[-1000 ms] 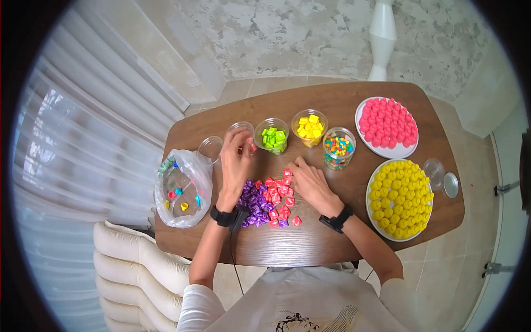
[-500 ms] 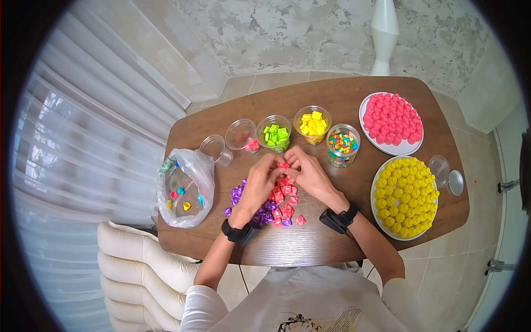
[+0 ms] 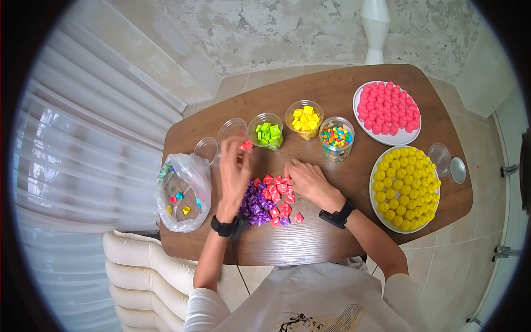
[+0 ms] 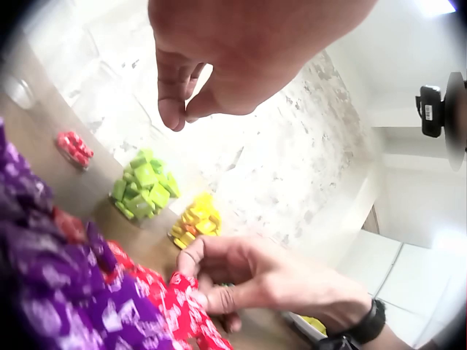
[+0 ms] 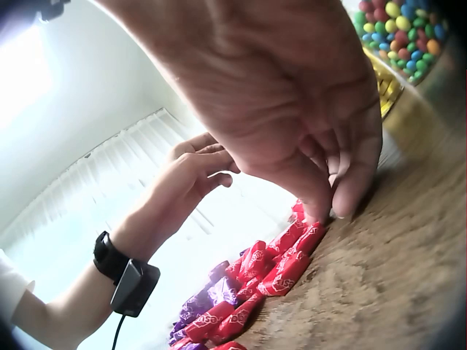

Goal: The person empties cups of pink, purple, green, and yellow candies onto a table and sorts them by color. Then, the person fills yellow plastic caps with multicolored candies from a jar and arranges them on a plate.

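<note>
My left hand (image 3: 234, 171) is raised over a clear cup (image 3: 228, 128) that has red wrapped candies (image 4: 75, 149) in it. In the left wrist view its thumb and fingertips come close together, with no candy showing between them. At the far edge of the candy pile, my right hand (image 3: 312, 182) pinches a red wrapped candy (image 5: 315, 230) between thumb and forefinger. Loose red candies (image 3: 285, 209) lie on the pile's right side and purple candies (image 3: 255, 205) on its left, partly behind the left wrist.
Cups of green candies (image 3: 267, 133) and yellow candies (image 3: 305, 117) stand beyond the hands, beside a jar (image 3: 337, 154) of colourful sweets. A plastic bag (image 3: 202, 191) and another clear cup (image 3: 206, 148) are leftward. Rightward are plates of pink pieces (image 3: 389, 108) and yellow pieces (image 3: 406, 188).
Half a second ago both hands met over the pile around a red candy. Since then the left hand has moved back to the red candies' cup, and the right hand has returned to the pile's edge.
</note>
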Motion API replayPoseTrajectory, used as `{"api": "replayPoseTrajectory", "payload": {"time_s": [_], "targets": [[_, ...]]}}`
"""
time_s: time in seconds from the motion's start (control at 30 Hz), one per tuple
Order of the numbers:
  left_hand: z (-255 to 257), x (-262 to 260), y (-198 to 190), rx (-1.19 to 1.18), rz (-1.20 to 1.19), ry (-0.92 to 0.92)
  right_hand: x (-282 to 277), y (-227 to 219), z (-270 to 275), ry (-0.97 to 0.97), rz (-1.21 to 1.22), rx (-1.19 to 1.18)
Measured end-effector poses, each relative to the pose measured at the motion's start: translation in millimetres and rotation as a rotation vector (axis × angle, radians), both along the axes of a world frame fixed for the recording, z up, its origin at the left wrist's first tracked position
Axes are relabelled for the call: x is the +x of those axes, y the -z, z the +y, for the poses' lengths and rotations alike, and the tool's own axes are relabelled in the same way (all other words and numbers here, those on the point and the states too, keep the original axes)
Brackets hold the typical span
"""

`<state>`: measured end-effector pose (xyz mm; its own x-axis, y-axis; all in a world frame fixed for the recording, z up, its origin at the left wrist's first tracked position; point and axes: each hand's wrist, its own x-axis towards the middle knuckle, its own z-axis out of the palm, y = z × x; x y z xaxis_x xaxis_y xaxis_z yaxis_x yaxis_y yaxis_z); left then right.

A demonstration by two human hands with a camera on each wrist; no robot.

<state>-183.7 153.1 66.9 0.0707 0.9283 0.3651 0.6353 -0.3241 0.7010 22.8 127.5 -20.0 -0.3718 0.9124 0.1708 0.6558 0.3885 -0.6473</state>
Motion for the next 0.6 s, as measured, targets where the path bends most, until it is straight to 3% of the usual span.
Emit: {"api": "replayPoseTrajectory", "payload": {"time_s": [0.07,0.1,0.13,0.17,0.2,0.27,0.37,0.43,0.5,0.57,0.6], "targets": [[-14.2,6.1,7.3,-0.048,0.004,0.041,-1.0,2.9,2.5,0.003,-0.002,0.051],[-19.2,7.0,15.7,-0.093,0.071,0.162,-0.2,3.5,4.9,0.002,-0.002,0.05],[-23.5,10.6,19.2,-0.136,0.137,0.281,1.7,0.0,7.9,-0.026,0.197,-0.031],[-27.2,16.2,22.5,-0.133,0.135,0.277,2.9,-3.9,10.8,-0.056,0.393,-0.111],[-30.9,22.1,25.4,-0.174,0.071,0.279,3.5,-7.5,11.7,-0.062,0.391,-0.109],[-32.5,22.7,26.4,-0.216,0.01,0.277,3.0,-18.8,10.8,-0.084,0.568,-0.345],[-28.4,22.0,20.5,-0.22,0.015,0.253,-2.6,-12.0,10.9,-0.054,0.742,-0.341],[-20.3,16.7,7.4,-0.237,-0.02,0.159,-1.4,-5.6,12.3,-0.023,0.671,-0.309],[-0.8,5.5,-1.5,-0.102,-0.143,-0.017,1.9,-7.0,12.9,0.0,0.602,-0.274],[32.7,-23.3,0.9,0.112,-0.035,-0.031,7.9,-15.8,10.2,-0.057,0.374,-0.332],[43.4,-31.4,3.3,0.222,0.012,-0.048,8.5,-15.9,8.8,-0.062,0.373,-0.33]]}}
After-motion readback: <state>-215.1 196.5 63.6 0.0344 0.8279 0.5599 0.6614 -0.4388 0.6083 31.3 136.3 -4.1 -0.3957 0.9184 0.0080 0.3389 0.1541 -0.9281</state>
